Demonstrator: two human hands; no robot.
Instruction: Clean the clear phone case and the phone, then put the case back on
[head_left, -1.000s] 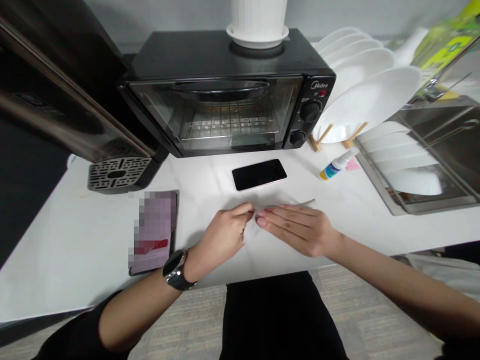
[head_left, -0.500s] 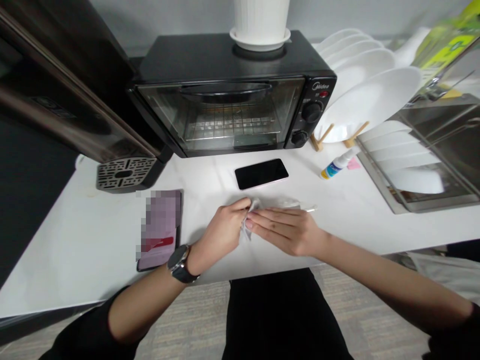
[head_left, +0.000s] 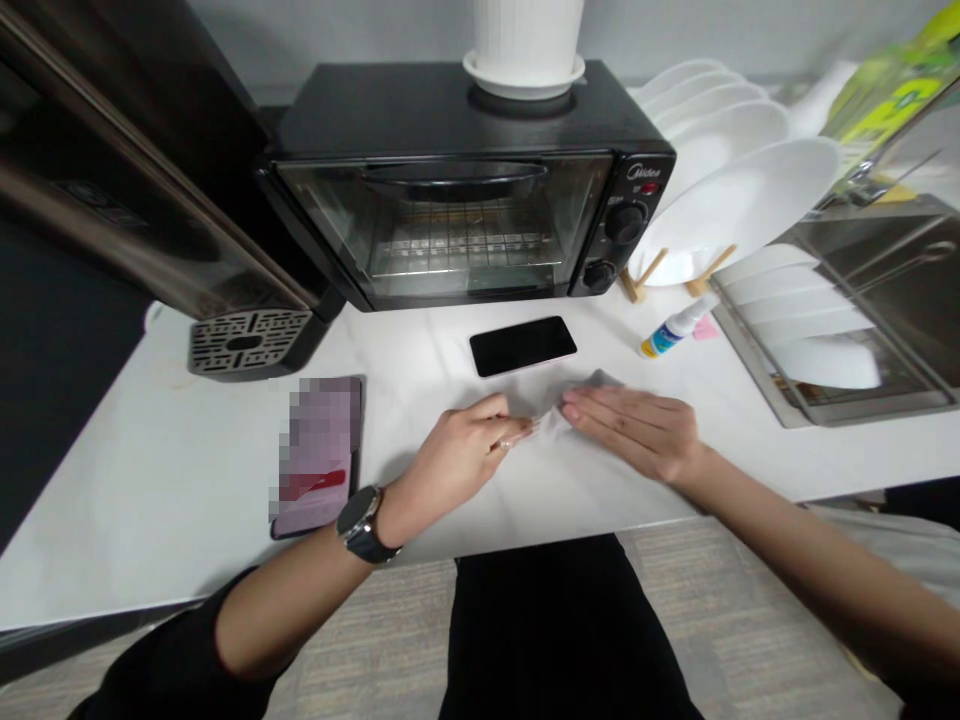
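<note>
My right hand (head_left: 637, 425) presses its fingers together over a thin, pale grey-white cloth (head_left: 553, 424), just above the white counter. To its left, my left hand (head_left: 469, 440) is closed in a pinch, its fingertips at the near edge of the cloth. What the left fingers pinch is small, pale and mostly hidden. A black watch sits on the left wrist. Behind the hands lies a phone (head_left: 523, 346) with a dark screen. Left of my left forearm, a larger folding-type device (head_left: 319, 440) lies with its lit screen blurred out.
A black toaster oven (head_left: 465, 230) stands at the back, with a white pot (head_left: 525, 45) on top. A small spray bottle (head_left: 675, 328), upright plates (head_left: 742, 210) and a sink rack with white bowls (head_left: 825, 360) are on the right. A dispenser's drip tray (head_left: 247, 342) juts out at left.
My right hand has slid to the right with the cloth, away from my left hand. My left hand has barely moved, and its pinched fingertips now show.
</note>
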